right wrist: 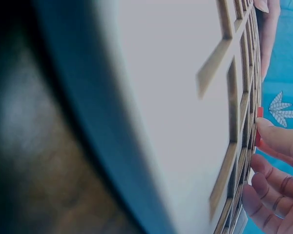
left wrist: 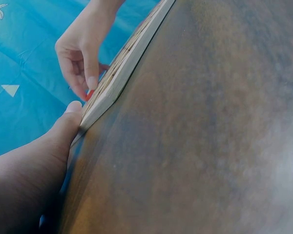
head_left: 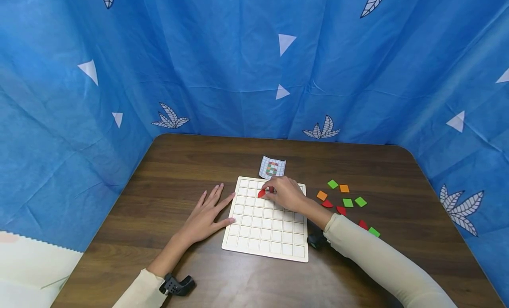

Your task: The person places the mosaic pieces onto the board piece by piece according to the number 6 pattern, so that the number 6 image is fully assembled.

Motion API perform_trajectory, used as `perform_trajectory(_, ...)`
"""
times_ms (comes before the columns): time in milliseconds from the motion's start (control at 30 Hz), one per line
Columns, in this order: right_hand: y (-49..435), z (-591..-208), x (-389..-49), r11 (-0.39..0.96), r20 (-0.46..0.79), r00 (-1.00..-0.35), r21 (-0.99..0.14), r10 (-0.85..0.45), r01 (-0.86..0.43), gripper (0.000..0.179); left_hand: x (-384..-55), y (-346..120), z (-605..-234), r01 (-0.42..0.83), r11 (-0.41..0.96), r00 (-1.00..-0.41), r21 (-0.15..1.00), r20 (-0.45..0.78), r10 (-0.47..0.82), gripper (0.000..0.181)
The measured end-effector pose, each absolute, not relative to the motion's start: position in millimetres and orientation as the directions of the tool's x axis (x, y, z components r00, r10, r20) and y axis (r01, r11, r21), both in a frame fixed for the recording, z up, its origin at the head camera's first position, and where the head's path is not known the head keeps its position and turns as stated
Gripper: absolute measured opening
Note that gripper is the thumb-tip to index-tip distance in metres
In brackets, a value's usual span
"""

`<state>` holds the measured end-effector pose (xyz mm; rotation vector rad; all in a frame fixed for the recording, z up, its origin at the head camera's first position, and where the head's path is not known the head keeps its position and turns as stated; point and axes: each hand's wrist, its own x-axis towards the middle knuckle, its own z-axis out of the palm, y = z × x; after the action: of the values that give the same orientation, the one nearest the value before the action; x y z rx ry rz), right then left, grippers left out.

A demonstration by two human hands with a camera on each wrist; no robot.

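Observation:
A white grid board lies on the table in the head view. Over its upper rows my right hand pinches a red quarter-round tile between thumb and fingertips, right at a grid cell. The right wrist view shows the red tile close against the grid, with the thumb on it and the other fingers bent. My left hand lies spread on the table, its thumb and index fingertips at the board's left edge. From the left wrist, its thumb appears along the board's side.
Right of the board lie loose green tiles, orange tiles and red tiles. A small card with a coloured grid pattern sits behind the board. Blue curtains surround the table.

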<state>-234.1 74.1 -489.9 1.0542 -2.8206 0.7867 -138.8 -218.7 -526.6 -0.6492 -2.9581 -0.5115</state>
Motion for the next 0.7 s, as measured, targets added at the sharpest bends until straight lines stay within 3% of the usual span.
perform_trajectory(700, 74.7, -488.2, -234.0, 0.637, 0.204, -0.757, -0.433, -0.62, -0.638, 0.018, -140.3, -219.1, -529.6, 0.421, 0.855, -0.907, 0.302, 0.148, 0.395, 0.08)
